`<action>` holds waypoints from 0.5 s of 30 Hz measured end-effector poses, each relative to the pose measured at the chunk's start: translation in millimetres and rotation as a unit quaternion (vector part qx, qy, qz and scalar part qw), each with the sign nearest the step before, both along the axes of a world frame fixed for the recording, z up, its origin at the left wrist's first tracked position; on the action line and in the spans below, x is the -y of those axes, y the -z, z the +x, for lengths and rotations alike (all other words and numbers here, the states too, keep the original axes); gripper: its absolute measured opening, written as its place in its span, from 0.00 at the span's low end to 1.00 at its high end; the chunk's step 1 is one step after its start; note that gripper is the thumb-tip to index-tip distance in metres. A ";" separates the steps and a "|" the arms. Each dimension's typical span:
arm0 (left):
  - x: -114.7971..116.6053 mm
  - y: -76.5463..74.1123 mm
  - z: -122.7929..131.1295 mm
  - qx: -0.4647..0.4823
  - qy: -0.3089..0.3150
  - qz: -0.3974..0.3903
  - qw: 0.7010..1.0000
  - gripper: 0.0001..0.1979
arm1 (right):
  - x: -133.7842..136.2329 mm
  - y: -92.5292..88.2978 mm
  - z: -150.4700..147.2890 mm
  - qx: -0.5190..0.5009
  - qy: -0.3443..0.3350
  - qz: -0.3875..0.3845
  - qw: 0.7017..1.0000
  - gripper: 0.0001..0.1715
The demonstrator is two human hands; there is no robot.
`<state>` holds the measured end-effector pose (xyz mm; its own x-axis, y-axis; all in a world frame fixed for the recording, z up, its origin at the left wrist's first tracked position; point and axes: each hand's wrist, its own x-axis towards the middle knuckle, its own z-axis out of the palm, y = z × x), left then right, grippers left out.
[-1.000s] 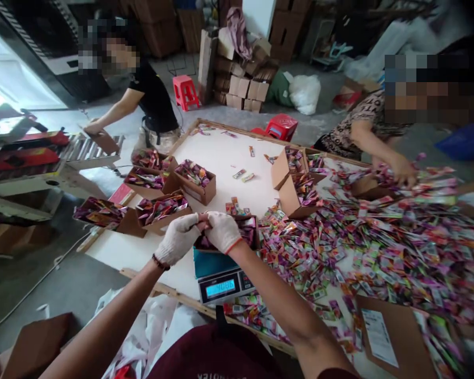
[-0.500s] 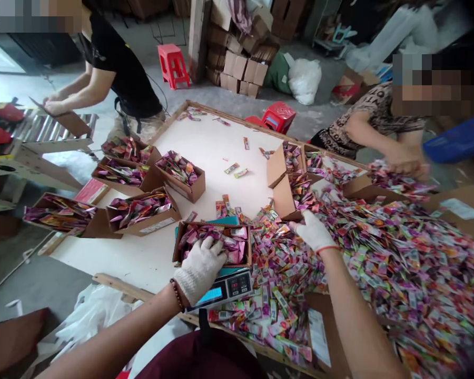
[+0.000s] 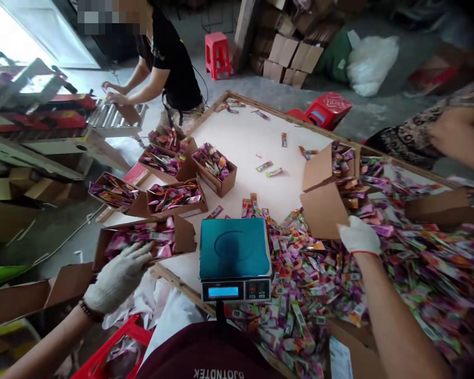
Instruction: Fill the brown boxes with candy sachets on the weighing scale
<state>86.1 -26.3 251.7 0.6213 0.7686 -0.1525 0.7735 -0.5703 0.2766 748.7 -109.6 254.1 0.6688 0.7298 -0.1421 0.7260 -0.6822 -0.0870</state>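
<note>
My left hand, in a white knitted glove, lies with fingers stretched out over the near edge of a cardboard box filled with small wrapped packets. This box sits at the table's left, beside a digital scale with a bare teal plate and a lit display. My right hand, also gloved, is closed at the near corner of another open cardboard box, whose flap stands toward the scale. Orange and purple packets show inside it. The fingertips are partly hidden behind the flap.
A large heap of packets covers the table's right side. Several filled boxes stand at the left. One person handles cardboard by a roller conveyor; another person's arm is at right. Red stools stand beyond the wooden rim.
The filled box has gone from the scale to the left with my left hand, baring the teal plate. My right hand stays at the other box's corner. The view has turned left.
</note>
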 end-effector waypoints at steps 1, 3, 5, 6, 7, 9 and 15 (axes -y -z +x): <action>-7.0 15.8 -9.9 -0.010 -0.005 0.003 1.000 0.17 | 15.9 -9.7 -4.6 0.019 -0.014 -0.018 1.000 0.07; -23.3 48.6 -18.8 -0.025 -0.010 0.008 1.000 0.17 | 45.9 -33.5 -25.4 0.061 -0.092 -0.039 0.993 0.09; -40.9 76.3 -17.1 -0.025 -0.008 0.011 1.000 0.17 | 69.4 -57.1 -60.7 0.076 -0.200 -0.027 0.976 0.09; -49.4 86.6 -14.3 -0.021 -0.005 0.013 1.000 0.17 | 77.4 -66.2 -82.4 0.068 -0.248 -0.006 0.966 0.08; -57.1 94.3 -11.3 -0.017 0.000 0.015 1.000 0.17 | 82.4 -72.4 -105.6 0.054 -0.287 0.016 0.956 0.08; -69.1 102.4 -6.8 -0.017 0.010 0.021 1.000 0.17 | 83.7 -74.4 -152.9 0.024 -0.349 0.041 0.936 0.13; -69.6 88.8 0.5 -0.045 0.007 0.033 0.998 0.15 | 55.7 -46.8 -246.3 -0.042 -0.459 -0.052 0.886 0.13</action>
<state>86.6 43.3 162.9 0.6187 0.7697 -0.1574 0.7848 -0.5968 0.1671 502.5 -165.2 300.9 -0.2166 0.9404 -0.2620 0.9729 0.1858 -0.1377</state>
